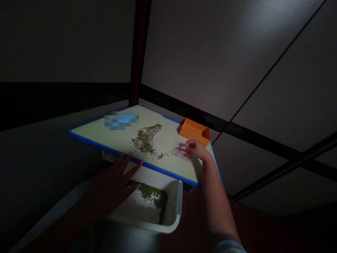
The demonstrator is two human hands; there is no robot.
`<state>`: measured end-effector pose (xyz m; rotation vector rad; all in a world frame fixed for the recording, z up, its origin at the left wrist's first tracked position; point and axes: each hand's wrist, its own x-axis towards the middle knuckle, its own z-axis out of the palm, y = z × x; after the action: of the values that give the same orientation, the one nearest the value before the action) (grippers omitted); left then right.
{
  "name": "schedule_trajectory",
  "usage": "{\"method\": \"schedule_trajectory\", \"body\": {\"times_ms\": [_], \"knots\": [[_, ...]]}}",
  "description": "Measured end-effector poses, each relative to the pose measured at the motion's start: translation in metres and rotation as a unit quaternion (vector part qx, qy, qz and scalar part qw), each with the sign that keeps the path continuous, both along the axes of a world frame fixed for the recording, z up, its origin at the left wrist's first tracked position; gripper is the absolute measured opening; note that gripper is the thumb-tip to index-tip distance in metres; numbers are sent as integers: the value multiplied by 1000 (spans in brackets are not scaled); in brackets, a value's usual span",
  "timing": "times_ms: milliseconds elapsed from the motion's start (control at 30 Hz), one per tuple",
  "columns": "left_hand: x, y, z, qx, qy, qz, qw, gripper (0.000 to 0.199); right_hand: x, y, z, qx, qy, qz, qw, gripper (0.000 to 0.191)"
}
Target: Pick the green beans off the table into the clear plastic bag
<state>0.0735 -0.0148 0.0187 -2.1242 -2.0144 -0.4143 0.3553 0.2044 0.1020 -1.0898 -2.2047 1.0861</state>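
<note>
My right hand (196, 150) is on the clear film (179, 151), fingers (186, 147) curled in and pinching it, so it's grasping, not released. The film is crumpled and see-through, lying on the far right part of the board (181, 168), just beside the green beans (146, 140), and I can't make out anything inside it. The beans are small, probably mung, and sit in a loose, uneven streak across the middle of the board, with strays around the edges of the pile. My left hand (113, 184) is open, fingers spread, not holding anything. Its fingertips (129, 154) are at the board's near blue edge, and the thumb reaches down over the white tray (177, 207). That tray sits just under the near edge, close to me, with a heap of beans (152, 195) along its far side and a few scattered on its floor. The board is pale yellow-green, blue-rimmed and tilted in view. An orange tray (195, 131) sits at the board's far right edge, just past my right hand, and I can't see anything in it. A blurred blue patch (121, 120) covers the far left of the board, too blurred to tell what it is. A dark red post (139, 45) stands behind the board, and my pale sleeve (229, 247) shows at the bottom edge.
</note>
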Motion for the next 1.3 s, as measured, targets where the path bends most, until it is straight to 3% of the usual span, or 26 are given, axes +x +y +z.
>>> {"method": "schedule_trajectory", "body": {"times_ms": [133, 367, 833, 1300], "knots": [[-1, 1, -2, 0, -10, 1, 1000, 67, 1, 1, -3, 9, -14, -22, 1000, 25], [-2, 1, -4, 9, -17, -10, 1000, 67, -1, -2, 1, -52, -4, 84, 995, 30], [2, -1, 7, -17, -14, 6, 1000, 65, -7, -4, -3, -67, -10, 98, 993, 35], [1, 0, 5, -6, -24, -2, 1000, 65, -7, -8, 4, -74, -11, 95, 993, 43]]}}
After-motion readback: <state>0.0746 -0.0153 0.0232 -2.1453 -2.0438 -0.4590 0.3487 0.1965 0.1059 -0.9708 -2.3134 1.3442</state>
